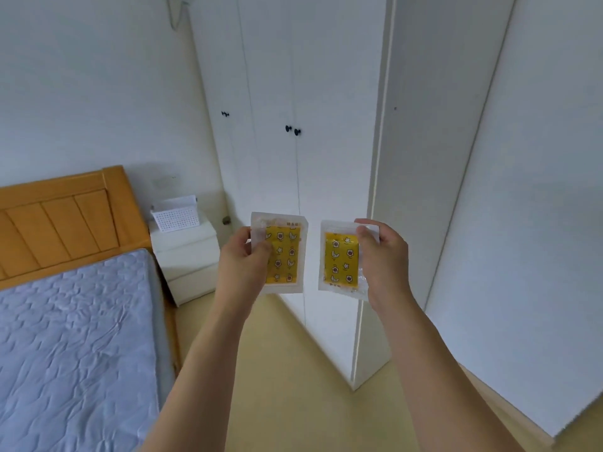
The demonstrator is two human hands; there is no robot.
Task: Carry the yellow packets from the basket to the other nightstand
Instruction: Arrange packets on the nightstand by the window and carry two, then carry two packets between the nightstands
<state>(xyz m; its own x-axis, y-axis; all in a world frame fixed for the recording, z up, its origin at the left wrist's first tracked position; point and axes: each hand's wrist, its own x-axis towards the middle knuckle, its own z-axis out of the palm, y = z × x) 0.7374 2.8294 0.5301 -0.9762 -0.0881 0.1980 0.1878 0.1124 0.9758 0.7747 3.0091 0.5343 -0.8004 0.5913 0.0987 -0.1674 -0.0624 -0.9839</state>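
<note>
Yellow, printed with small stars, moons and flowers, the two packets were held up side by side in mid-air, apart from each other, each sealed in a clear plastic sleeve with a pale border. The left packet (284, 256) was pinched at its left edge by the left hand (243, 259), thumb curled over the front and the other fingers hidden behind it. The right packet (341, 259) was gripped along its right edge by the right hand (381, 259), whose fingers (367, 236) curled over the front and covered its upper right corner. Small print at the packets' edges was too blurred to read.

Behind and to the left of the hands stood a white nightstand (187, 259) with two drawers, and on its surface sat a white perforated basket (176, 216); whatever lay inside it could not be made out. Beside the nightstand was a bed with an orange wooden headboard (62, 220) and a bluish quilted mattress (75, 347), both cut off by the frame's left edge. White wardrobe doors (293, 109) with small dark knobs rose behind the packets, above a pale yellow floor (287, 386).
</note>
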